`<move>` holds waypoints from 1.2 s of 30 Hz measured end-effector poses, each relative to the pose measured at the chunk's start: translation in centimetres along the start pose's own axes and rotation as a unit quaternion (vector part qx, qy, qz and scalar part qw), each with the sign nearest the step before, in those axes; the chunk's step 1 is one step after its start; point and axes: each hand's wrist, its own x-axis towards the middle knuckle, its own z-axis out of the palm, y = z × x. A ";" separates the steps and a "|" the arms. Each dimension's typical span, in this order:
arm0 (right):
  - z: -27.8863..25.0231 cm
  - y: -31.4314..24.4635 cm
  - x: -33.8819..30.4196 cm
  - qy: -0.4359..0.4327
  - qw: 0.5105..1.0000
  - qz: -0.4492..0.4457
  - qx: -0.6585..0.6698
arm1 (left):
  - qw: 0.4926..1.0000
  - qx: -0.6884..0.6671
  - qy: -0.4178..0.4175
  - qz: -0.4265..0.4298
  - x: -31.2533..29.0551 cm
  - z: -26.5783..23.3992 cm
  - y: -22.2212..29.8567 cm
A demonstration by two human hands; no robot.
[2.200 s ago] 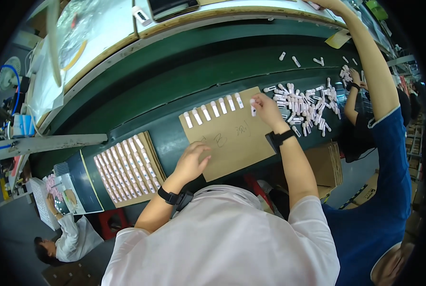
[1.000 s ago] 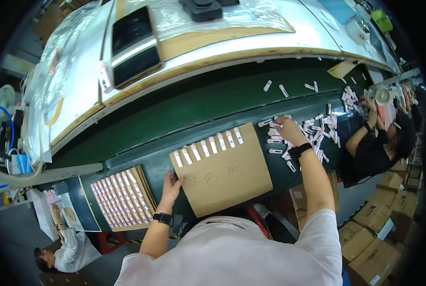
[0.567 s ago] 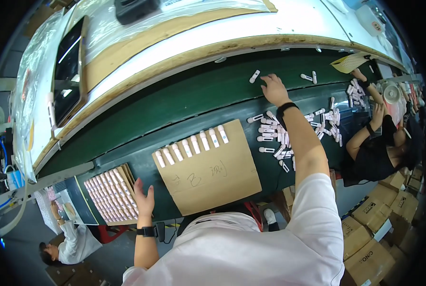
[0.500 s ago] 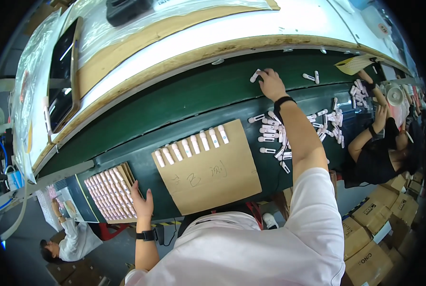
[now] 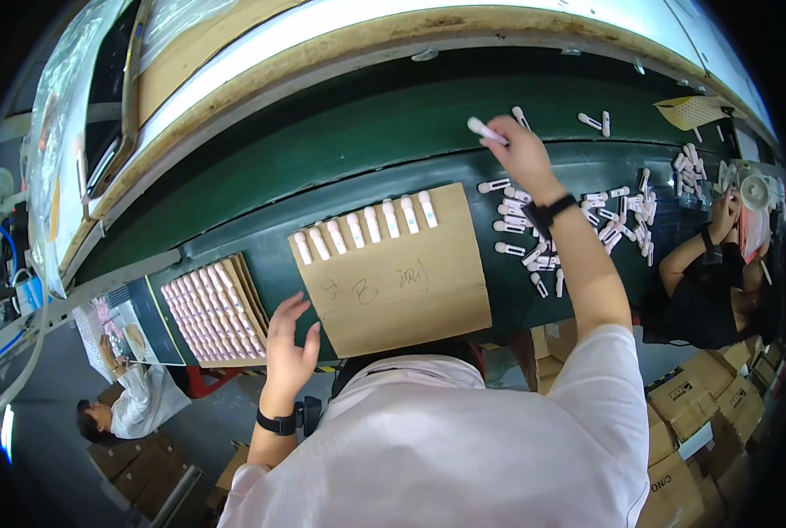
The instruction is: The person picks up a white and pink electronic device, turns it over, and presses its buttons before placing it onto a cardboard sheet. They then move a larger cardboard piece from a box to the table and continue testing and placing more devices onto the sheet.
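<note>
A pale pink, round-headed wand (image 5: pixel 484 131) is pinched in the fingers of my right hand (image 5: pixel 525 158), over the far green strip of the bench. Its pale head points up and left. Another such wand (image 5: pixel 520 118) lies just beyond that hand. My left hand (image 5: pixel 289 348) is empty, fingers spread, beside the left edge of a cardboard sheet (image 5: pixel 402 304) with handwriting on it. Along the sheet's far edge lies a row of several matching wands (image 5: pixel 372 223). To the right, a loose pile of wands (image 5: pixel 617 220) lies partly near my right forearm.
Left of my left hand sits a cardboard stack (image 5: pixel 250 295) topped with dense rows of wands (image 5: pixel 213 317). A white raised shelf (image 5: pixel 358 44) runs along the back. Co-workers sit at both ends, one (image 5: pixel 714 286) at right and one (image 5: pixel 133 400) at left. Cartons (image 5: pixel 683 396) stand lower right.
My right hand has lifted a wand off the green surface and drawn it slightly nearer. My left hand has moved from the cardboard stack toward the written sheet. The whole view has shifted a little.
</note>
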 end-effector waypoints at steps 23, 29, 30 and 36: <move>-1.4 -30.1 -23.9 0.014 0.970 -0.134 0.204 | 0.925 -0.223 -0.080 0.298 -2.9 -5.2 4.2; -0.8 -33.6 -24.3 0.034 0.973 -0.154 0.166 | 0.912 -0.288 -0.044 0.287 -4.8 -6.1 3.2; -0.6 -34.0 -24.3 0.029 0.973 -0.158 0.164 | 0.910 -0.302 -0.040 0.282 -5.2 -6.2 3.0; 0.3 -35.7 -24.8 0.056 0.970 -0.182 0.150 | 0.904 -0.309 -0.008 0.295 -6.6 -7.1 2.1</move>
